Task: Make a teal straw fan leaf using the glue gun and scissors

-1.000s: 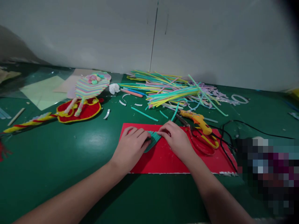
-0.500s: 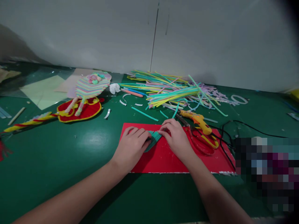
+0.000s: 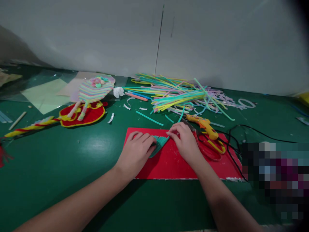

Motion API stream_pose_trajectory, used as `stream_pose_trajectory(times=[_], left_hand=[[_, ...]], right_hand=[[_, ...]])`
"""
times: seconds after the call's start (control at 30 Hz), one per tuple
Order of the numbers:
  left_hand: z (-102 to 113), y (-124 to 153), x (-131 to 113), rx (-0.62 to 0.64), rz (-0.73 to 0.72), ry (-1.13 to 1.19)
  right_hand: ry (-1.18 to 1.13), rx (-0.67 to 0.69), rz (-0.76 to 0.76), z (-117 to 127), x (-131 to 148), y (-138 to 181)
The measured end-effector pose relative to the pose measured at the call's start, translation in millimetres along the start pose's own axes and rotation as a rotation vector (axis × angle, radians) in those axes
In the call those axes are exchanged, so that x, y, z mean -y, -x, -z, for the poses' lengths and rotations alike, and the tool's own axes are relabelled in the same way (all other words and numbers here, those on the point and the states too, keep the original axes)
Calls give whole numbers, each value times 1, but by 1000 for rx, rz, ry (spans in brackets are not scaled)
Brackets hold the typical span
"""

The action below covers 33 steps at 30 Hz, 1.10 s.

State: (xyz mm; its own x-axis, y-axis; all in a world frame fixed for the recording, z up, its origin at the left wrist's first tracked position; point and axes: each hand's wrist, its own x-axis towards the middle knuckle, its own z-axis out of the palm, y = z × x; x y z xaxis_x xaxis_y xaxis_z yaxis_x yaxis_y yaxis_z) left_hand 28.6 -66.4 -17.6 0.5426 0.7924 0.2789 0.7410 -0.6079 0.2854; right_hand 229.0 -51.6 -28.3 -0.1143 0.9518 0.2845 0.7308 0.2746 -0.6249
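A red sheet (image 3: pixel 169 164) lies on the green table (image 3: pixel 60 161) in front of me. On it sits a fan of short teal straw pieces (image 3: pixel 159 143). My left hand (image 3: pixel 135 153) lies flat on the fan's left part, fingers pressed down on it. My right hand (image 3: pixel 184 141) is curled, its fingertips touching the fan's upper right end. I cannot see whether the right fingers hold a piece.
Red-handled scissors (image 3: pixel 209 149) and a yellow glue gun (image 3: pixel 204 125) with a black cord (image 3: pixel 235 141) lie right of my right hand. A heap of coloured straws (image 3: pixel 176 93) lies behind. A straw craft on a red base (image 3: pixel 83 112) stands at the left.
My right hand has shifted slightly up and to the right along the fan's end. My left hand stays pressed in place.
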Motion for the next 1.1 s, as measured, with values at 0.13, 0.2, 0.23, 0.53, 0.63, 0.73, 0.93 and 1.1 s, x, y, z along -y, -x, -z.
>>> stream_pose_trajectory(times=[0.13, 0.2, 0.23, 0.53, 0.63, 0.73, 0.93, 1.1], left_hand=[[0, 0, 0, 4, -2, 1], [1, 0, 0, 0, -1, 1], [1, 0, 0, -1, 0, 0], [1, 1, 0, -6, -14, -24], [0, 1, 0, -21, -15, -20], [-1, 1, 1, -31, -21, -15], [-1, 1, 1, -32, -22, -21], [-1, 2, 1, -38, -26, -26]], right_hand=[[-34, -25, -10, -1, 4, 0], [-63, -60, -37, 0, 4, -1], [-83, -82, -62, 1, 4, -1], [-76, -155, -75, 17, 18, -25], [-86, -133, -44, 14, 16, -39], [-101, -133, -51, 7, 12, -49], [-163, -132, -54, -2, 12, -53], [-113, -104, -48, 1, 14, -51]])
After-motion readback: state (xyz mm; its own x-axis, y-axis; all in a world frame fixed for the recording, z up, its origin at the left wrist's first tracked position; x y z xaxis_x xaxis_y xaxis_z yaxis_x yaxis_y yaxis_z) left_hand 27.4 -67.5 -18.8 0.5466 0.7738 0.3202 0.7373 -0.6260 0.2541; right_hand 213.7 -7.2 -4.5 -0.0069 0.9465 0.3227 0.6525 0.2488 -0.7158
